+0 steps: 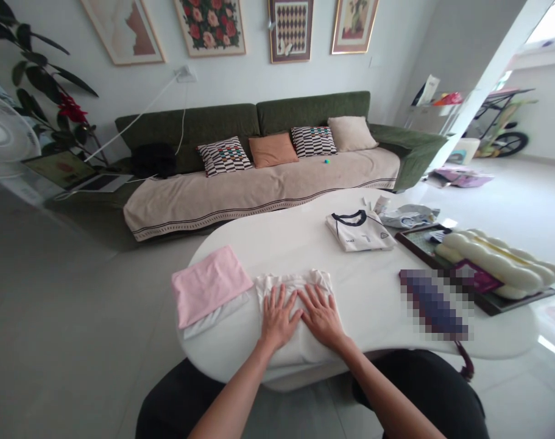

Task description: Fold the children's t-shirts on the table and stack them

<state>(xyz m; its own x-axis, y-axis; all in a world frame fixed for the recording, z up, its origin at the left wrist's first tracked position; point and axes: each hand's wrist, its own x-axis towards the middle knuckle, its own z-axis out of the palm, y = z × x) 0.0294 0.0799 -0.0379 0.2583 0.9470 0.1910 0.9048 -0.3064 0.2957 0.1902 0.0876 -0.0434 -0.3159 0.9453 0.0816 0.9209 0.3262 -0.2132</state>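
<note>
A white piece of clothing (298, 280) lies on the white table right in front of me, its far edge slightly wrinkled. My left hand (279, 317) rests flat on it with fingers spread. Beside it, my right hand (320, 314) also presses flat on the cloth, fingers apart, the two thumbs close together. To the left lies a folded pink cloth (211, 285) on top of a folded white cloth (220, 316). Farther back on the right is a folded white shirt (359, 231) with a dark collar.
The rounded white table (277, 228) carries a dark tray (491, 308) with a puffy cream object (501, 259) at right. Nearby are a silvery plastic bag (409, 215) and a pixelated dark item (435, 305). Behind stands a green sofa (204, 125) with cushions.
</note>
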